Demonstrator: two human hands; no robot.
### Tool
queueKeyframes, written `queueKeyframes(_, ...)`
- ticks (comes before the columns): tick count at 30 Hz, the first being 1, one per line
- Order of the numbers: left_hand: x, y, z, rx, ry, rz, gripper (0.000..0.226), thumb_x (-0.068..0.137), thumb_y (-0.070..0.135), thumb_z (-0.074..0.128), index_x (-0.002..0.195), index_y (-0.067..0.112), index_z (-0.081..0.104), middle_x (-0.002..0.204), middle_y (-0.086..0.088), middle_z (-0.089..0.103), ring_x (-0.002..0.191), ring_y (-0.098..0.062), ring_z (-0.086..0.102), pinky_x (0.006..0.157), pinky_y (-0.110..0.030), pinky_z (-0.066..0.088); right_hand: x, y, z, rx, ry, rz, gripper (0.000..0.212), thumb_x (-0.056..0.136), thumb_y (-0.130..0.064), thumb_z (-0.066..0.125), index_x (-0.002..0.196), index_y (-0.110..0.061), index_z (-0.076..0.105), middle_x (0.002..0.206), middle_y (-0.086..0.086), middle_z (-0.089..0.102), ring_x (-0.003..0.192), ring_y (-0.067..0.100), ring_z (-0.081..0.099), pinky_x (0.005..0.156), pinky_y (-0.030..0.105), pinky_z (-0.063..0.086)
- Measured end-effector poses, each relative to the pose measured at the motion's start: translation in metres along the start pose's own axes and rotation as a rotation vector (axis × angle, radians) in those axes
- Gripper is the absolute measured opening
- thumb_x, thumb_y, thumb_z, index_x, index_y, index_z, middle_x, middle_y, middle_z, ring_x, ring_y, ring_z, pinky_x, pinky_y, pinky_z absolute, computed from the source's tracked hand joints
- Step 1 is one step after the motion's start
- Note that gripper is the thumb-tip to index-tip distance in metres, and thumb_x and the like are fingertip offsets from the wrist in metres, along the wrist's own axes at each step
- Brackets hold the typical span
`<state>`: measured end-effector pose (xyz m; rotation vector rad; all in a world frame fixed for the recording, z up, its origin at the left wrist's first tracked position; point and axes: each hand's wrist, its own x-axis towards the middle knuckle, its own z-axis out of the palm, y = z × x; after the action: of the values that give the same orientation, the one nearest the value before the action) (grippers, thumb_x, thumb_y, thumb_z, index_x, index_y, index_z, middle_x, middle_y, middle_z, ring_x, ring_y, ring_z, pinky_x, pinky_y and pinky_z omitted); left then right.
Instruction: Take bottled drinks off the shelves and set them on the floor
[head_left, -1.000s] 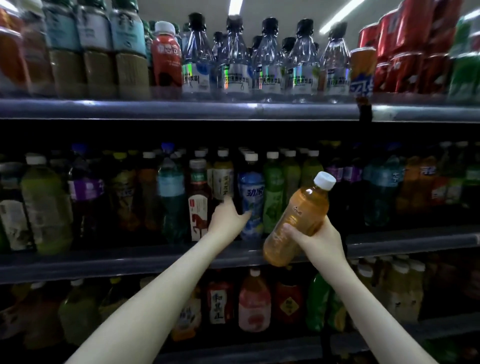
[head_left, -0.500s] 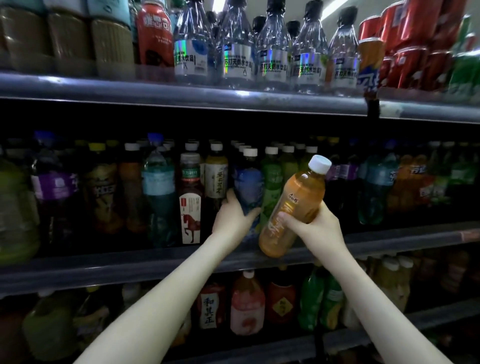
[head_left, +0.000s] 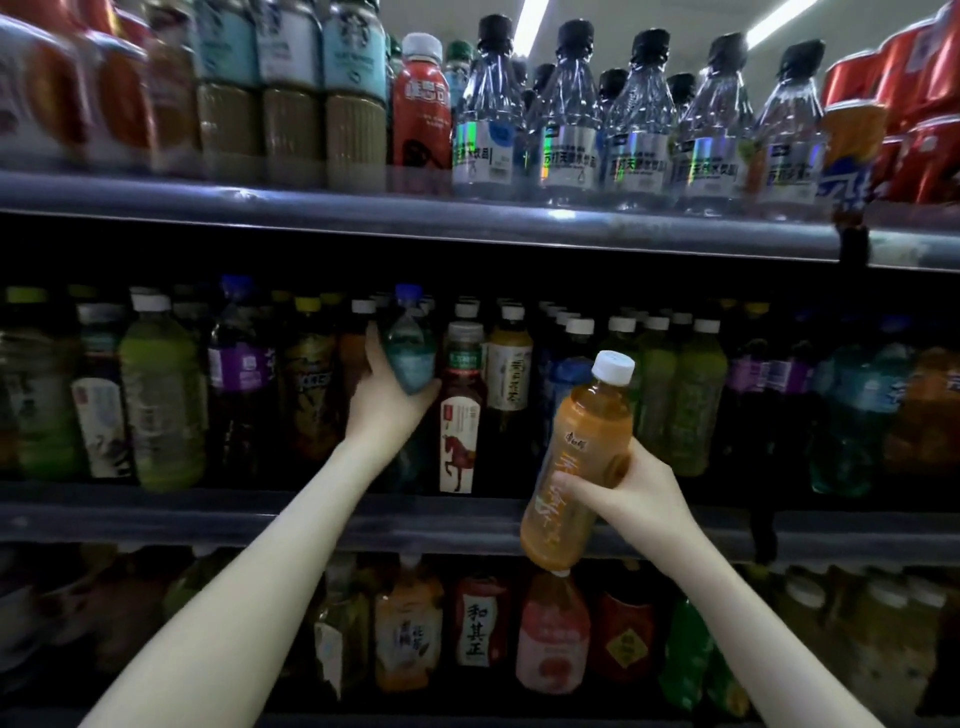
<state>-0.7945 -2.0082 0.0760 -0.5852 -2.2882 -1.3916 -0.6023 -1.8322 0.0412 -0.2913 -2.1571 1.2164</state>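
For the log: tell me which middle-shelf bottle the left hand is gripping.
The blue-capped bottle with the teal label, just left of the horse-label bottle; the left hand curls round it alone.

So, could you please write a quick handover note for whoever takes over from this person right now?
Left hand: fingers curled round the blue-capped bottle in the middle shelf row.
Right hand: grips the orange tea bottle, white cap on, tilted, off the shelf.
Done: one bottle off the shelf; the floor is out of view, so none confirmed set down.
To do: pull the blue-capped bottle out, set both on the floor, then carry on.
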Motion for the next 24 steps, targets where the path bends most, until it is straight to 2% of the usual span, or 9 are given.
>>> queueKeyframes(2, -0.001, -0.001, -0.005, -0.026, 0.027, -0.051, 0.082, 0.081, 0.038, 0.071, 0.142, 0.012, 0.023, 0.121, -0.015, 0.058, 0.106, -0.035, 0.060, 0.077, -0.033, 0.048, -0.002, -0.002, 0.006, -0.002, -0.035, -0.010, 0.044, 0.072, -0.030, 0.083, 0.110, -0.028, 0.060, 0.100, -0.015, 0.067, 0.092, -0.002, 0.062, 0.068, 0.012, 0.047)
queueKeyframes(4, -0.011, -0.003, -0.008, -0.101, 0.085, -0.050, 0.076, 0.080, 0.036, 0.073, 0.137, 0.010, 0.030, 0.121, -0.012, 0.057, 0.108, -0.030, 0.058, 0.080, -0.031, 0.046, -0.004, -0.002, 0.010, 0.003, -0.070, -0.014, 0.046, 0.073, -0.030, 0.082, 0.112, -0.028, 0.059, 0.102, -0.016, 0.066, 0.093, -0.002, 0.061, 0.068, 0.012, 0.047)
queueKeyframes(7, -0.031, -0.010, -0.013, -0.273, 0.168, -0.012, 0.076, 0.081, 0.033, 0.074, 0.140, 0.014, 0.029, 0.125, -0.005, 0.054, 0.109, -0.019, 0.055, 0.083, -0.029, 0.045, -0.007, -0.002, 0.012, 0.003, -0.096, -0.020, 0.045, 0.073, -0.029, 0.082, 0.111, -0.030, 0.059, 0.101, -0.016, 0.066, 0.092, -0.004, 0.060, 0.068, 0.011, 0.046)
queueKeyframes(10, -0.049, -0.015, -0.024, -0.375, 0.299, 0.051, 0.075, 0.082, 0.032, 0.073, 0.141, 0.014, 0.030, 0.127, -0.004, 0.054, 0.113, -0.016, 0.055, 0.091, -0.028, 0.049, -0.010, -0.004, 0.018, 0.029, -0.079, -0.046, 0.044, 0.073, -0.028, 0.082, 0.110, -0.029, 0.059, 0.100, -0.015, 0.066, 0.092, -0.004, 0.061, 0.069, 0.012, 0.047)
queueKeyframes(13, -0.061, -0.016, -0.047, -0.416, 0.409, 0.092, 0.071, 0.084, 0.029, 0.072, 0.139, 0.012, 0.030, 0.122, -0.003, 0.054, 0.108, -0.011, 0.057, 0.085, -0.014, 0.050, -0.014, -0.012, 0.035, 0.151, -0.036, -0.082, 0.048, 0.072, -0.024, 0.082, 0.113, -0.025, 0.057, 0.101, -0.016, 0.067, 0.090, -0.007, 0.062, 0.068, 0.010, 0.050)
queueKeyframes(16, -0.069, -0.020, -0.076, -0.393, 0.465, 0.120, 0.075, 0.083, 0.030, 0.073, 0.140, 0.011, 0.029, 0.123, -0.003, 0.055, 0.108, -0.010, 0.057, 0.083, -0.011, 0.049, -0.011, -0.024, 0.061, 0.226, 0.004, -0.153, 0.054, 0.071, -0.025, 0.082, 0.117, -0.023, 0.053, 0.102, -0.018, 0.065, 0.091, -0.010, 0.061, 0.073, 0.009, 0.050)
queueKeyframes(19, -0.075, -0.026, -0.106, -0.314, 0.487, 0.128, 0.074, 0.081, 0.030, 0.075, 0.139, 0.011, 0.033, 0.116, 0.005, 0.055, 0.104, -0.005, 0.056, 0.083, -0.010, 0.048, 0.001, -0.041, 0.097, 0.253, -0.003, -0.217, 0.062, 0.074, -0.025, 0.081, 0.126, -0.020, 0.048, 0.111, -0.011, 0.062, 0.099, -0.002, 0.058, 0.085, 0.015, 0.046)
queueKeyframes(21, -0.080, -0.034, -0.125, -0.251, 0.497, 0.137, 0.073, 0.080, 0.030, 0.075, 0.138, 0.010, 0.036, 0.111, 0.011, 0.054, 0.100, 0.000, 0.054, 0.080, -0.005, 0.045, 0.012, -0.050, 0.125, 0.263, -0.039, -0.236, 0.059, 0.075, -0.025, 0.081, 0.123, -0.024, 0.046, 0.112, -0.009, 0.060, 0.102, 0.003, 0.057, 0.085, 0.014, 0.044)
queueKeyframes(24, -0.087, -0.047, -0.151, -0.208, 0.479, 0.121, 0.070, 0.078, 0.033, 0.076, 0.134, 0.016, 0.039, 0.114, 0.005, 0.057, 0.098, 0.004, 0.056, 0.073, -0.001, 0.043, 0.032, -0.058, 0.166, 0.255, -0.086, -0.198, 0.055, 0.078, -0.028, 0.079, 0.121, -0.027, 0.043, 0.107, -0.014, 0.057, 0.101, 0.006, 0.056, 0.084, 0.018, 0.044)
